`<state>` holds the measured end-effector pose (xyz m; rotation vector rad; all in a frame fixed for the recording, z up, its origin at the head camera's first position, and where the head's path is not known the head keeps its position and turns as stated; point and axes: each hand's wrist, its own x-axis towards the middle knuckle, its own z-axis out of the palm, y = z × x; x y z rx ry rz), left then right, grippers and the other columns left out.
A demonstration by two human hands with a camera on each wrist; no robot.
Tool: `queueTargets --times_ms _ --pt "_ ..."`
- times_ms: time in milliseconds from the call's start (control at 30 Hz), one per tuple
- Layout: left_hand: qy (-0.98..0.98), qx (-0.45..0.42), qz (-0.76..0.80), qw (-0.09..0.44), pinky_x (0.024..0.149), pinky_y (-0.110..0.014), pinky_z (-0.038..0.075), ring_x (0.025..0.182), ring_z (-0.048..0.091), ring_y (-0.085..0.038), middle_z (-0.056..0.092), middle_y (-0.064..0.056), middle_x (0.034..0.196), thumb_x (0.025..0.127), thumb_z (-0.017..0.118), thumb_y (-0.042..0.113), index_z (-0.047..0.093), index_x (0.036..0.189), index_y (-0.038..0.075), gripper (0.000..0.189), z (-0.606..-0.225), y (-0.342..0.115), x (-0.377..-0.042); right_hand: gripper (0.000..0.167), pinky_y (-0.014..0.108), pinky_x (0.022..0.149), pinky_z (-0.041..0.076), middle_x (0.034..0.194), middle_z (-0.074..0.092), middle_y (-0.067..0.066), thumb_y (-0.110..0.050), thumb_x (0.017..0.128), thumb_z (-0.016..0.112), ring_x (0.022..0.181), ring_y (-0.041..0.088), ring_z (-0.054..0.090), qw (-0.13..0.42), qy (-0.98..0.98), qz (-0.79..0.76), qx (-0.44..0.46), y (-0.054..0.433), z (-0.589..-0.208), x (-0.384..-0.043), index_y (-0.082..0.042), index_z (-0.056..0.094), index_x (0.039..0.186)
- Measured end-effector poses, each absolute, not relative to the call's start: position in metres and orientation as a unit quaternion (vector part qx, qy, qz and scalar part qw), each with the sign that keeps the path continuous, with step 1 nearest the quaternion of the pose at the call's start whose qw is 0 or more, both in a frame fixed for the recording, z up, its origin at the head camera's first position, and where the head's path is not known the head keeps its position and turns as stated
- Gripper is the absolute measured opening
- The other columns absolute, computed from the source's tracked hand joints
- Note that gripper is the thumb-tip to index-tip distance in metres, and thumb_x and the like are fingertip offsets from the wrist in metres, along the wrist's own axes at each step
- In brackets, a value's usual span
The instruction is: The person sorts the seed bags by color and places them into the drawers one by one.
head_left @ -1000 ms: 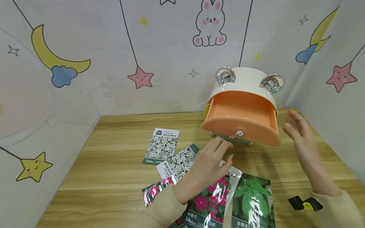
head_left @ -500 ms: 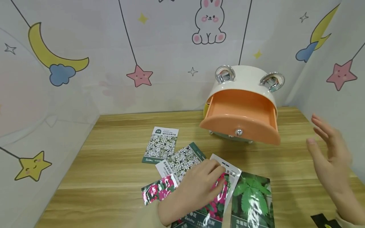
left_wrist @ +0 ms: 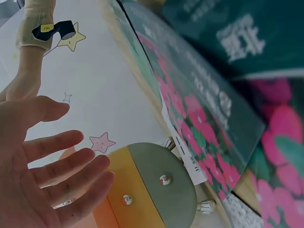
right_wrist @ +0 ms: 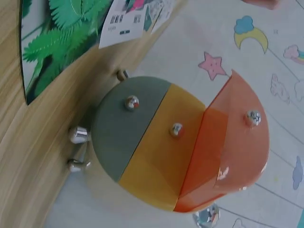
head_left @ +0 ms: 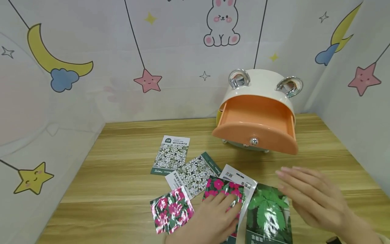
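1. L hand [head_left: 210,217]: my fingers lie flat and straight on the pink-flower seed packet [head_left: 226,193], pressing it to the wooden table [head_left: 122,176]. Nothing pinched or curled round; palm down, wrist at the bottom edge of the head view.

2. R hand [head_left: 313,200]: my fingers are spread and straight, holding nothing. It hovers over the table just right of the green-fern seed packet [head_left: 268,213], fingertips pointing left toward the packets. Whether it touches the fern pkt cannot be told from the head view. In the left wrist view the same hand [left_wrist: 42,171] shows as an open palm w/ fingers apart.

3. Packet layout, front of table:
- Pink-flower pkt: under my L fingers, its white header strip toward the drawer unit, overlapping the fern pkt's left edge.
- Fern pkt: just right of it, flat, glossy.
- Small red-flower packet [head_left: 172,215]: left of my L hand, flat, apart from it.
- Two white-flower packets [head_left: 186,166]: behind these, one tilted and overlapping the other's corner.

4. Drawer unit [head_left: 262,84]: round, cream shell, two chrome rings on top, at rear right of table. Its orange top drawer [head_left: 259,127] is pulled out. The right wrist view shows a yellow drawer [right_wrist: 156,156] and a grey-green drawer [right_wrist: 121,128] below it, both pushed in, each w/ a chrome knob.
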<state>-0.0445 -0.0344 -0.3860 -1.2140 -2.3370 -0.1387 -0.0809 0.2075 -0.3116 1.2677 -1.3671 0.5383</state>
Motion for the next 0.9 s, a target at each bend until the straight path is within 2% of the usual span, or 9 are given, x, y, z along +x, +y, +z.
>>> queueTargets --times_ms 233,400,667,800,900 --pt "-0.86 -0.439 -0.028 0.258 0.064 -0.018 0.053 0.086 0.062 -0.006 0.065 0.008 0.1 0.078 0.073 0.047 0.068 0.1 0.025 0.031 -0.395 -0.035 -0.041 0.03 0.033 0.116 0.034 0.125 0.064 0.018 -0.011 0.099 0.044 0.128 0.026 0.053 0.412 -0.677 0.151 0.591 0.205 -0.331 -0.078 0.002 0.062 0.119" --pt "-0.865 -0.435 -0.013 0.248 0.059 -0.016 0.05 0.081 0.061 -0.005 0.064 0.01 0.093 0.079 0.071 0.049 0.068 0.098 0.026 0.03 -0.4 -0.036 -0.039 0.036 0.033 0.12 0.026 0.129 0.062 0.015 -0.019 0.103 0.039 0.138 0.021 0.043 0.341 -0.725 0.101 0.59 0.208 -0.352 -0.081 -0.003 0.058 0.128" --pt "-0.87 -0.427 0.027 0.246 0.05 -0.013 0.04 0.079 0.059 -0.004 0.063 0.011 0.094 0.076 0.069 0.058 0.068 0.098 0.028 0.037 -0.414 -0.04 -0.035 0.042 0.031 0.122 0.019 0.138 0.057 0.008 -0.027 0.104 0.029 0.129 0.022 0.049 0.258 -0.773 0.05 0.577 0.203 -0.386 -0.092 -0.012 0.055 0.133" --pt "-0.873 -0.428 0.052 0.228 0.053 -0.016 0.042 0.088 0.062 -0.008 0.065 0.008 0.105 0.077 0.066 0.062 0.067 0.107 0.026 0.046 -0.42 -0.04 -0.035 0.04 0.029 0.122 0.014 0.142 0.053 0.005 -0.031 0.101 0.046 0.131 0.021 0.048 0.204 -0.796 0.03 0.57 0.2 -0.397 -0.097 -0.016 0.051 0.138" --pt "-0.877 -0.43 0.079 0.199 0.058 -0.019 0.048 0.098 0.063 -0.012 0.065 0.004 0.116 0.08 0.06 0.066 0.065 0.117 0.025 0.056 -0.42 -0.038 -0.035 0.053 0.028 0.12 0.013 0.144 0.051 0.004 -0.034 0.091 0.062 0.132 0.021 0.048 0.173 -0.805 0.02 0.567 0.196 -0.404 -0.102 -0.018 0.049 0.14"
